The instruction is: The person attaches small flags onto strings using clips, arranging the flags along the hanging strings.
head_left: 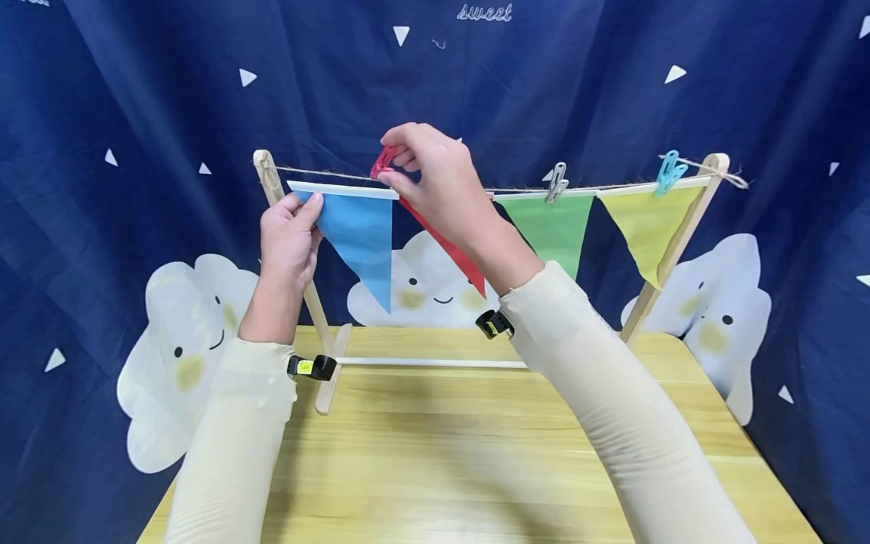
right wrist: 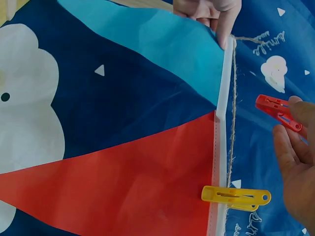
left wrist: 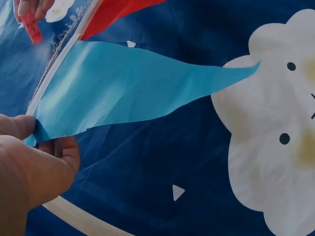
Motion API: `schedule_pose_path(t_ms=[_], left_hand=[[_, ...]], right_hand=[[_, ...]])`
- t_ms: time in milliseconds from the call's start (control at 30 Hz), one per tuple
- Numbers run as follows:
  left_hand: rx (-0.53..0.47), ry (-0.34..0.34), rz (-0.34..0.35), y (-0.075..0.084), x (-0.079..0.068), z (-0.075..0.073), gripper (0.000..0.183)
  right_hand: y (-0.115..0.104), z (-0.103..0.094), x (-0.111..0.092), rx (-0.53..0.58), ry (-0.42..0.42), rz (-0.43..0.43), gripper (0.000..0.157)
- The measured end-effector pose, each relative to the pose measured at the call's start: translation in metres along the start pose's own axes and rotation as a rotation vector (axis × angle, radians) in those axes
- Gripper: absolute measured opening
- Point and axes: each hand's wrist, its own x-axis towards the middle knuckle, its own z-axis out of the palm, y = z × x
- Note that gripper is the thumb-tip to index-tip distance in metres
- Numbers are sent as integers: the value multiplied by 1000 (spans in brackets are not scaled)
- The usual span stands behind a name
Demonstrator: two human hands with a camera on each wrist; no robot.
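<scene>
Between thumb and fingers, my left hand point(head_left: 288, 238) pinches the outer top corner of a blue triangular pennant point(head_left: 363, 227). My right hand point(head_left: 435, 174) holds a red clothespin point(head_left: 384, 162) close to the twine point(head_left: 326, 173), above the pennant's inner top corner. In the right wrist view the red clothespin point(right wrist: 278, 112) is apart from the twine. A red pennant point(right wrist: 147, 172) hangs beside the blue one, with a yellow clothespin point(right wrist: 236, 196) on its white top band and the twine. The right hand and forearm partly hide the red pennant in the head view.
Further right hang a green pennant point(head_left: 553, 227) with a grey clothespin point(head_left: 556, 182) and a yellow pennant point(head_left: 649, 227) with a blue clothespin point(head_left: 670, 172). Wooden posts point(head_left: 314, 310) hold the twine, and a white rod point(head_left: 428, 363) runs low above the wooden table point(head_left: 408, 468).
</scene>
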Motion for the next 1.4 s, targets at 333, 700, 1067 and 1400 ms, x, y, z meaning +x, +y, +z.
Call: schedule_pose_path(t_ms=[333, 700, 1067, 1400], left_hand=[[22, 19, 1, 3, 3, 2, 19], [-19, 21, 14, 2, 6, 7, 15], [-10, 38, 35, 2, 6, 7, 15], [2, 43, 19, 1, 5, 7, 17]], right_hand=[[-8, -3, 20, -73, -79, -44, 36], [-5, -2, 35, -91, -137, 55, 29], [-2, 5, 41, -52, -143, 139, 29], [-9, 15, 45, -105, -135, 126, 29]])
